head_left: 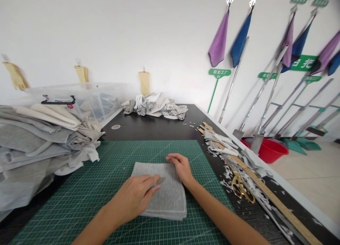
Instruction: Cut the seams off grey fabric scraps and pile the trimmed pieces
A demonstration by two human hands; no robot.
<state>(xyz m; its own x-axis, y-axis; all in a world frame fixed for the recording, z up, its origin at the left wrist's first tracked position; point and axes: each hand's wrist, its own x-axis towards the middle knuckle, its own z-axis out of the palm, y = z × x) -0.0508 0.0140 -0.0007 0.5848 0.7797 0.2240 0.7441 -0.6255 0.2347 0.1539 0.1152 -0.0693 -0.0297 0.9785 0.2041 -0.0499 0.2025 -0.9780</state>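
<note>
A folded grey knit cloth [162, 195] lies flat on a green cutting mat [164, 149]. My left hand [131, 197] rests on the cloth's lower left part, its fingers shut on a small metal blade [160, 180]. The blade's handle is hidden inside the hand. My right hand [180, 168] lies on the cloth's top right corner with its fingers slightly apart, pressing the cloth down and holding nothing.
A large stack of grey fabric [32, 145] lies left of the mat, before a transparent plastic box [87, 99]. Cloth scraps [154, 106] are heaped at the black table's [148, 126] far end. Gold-handled scissors [240, 188] and a wooden ruler [268, 191] lie right, among white scraps.
</note>
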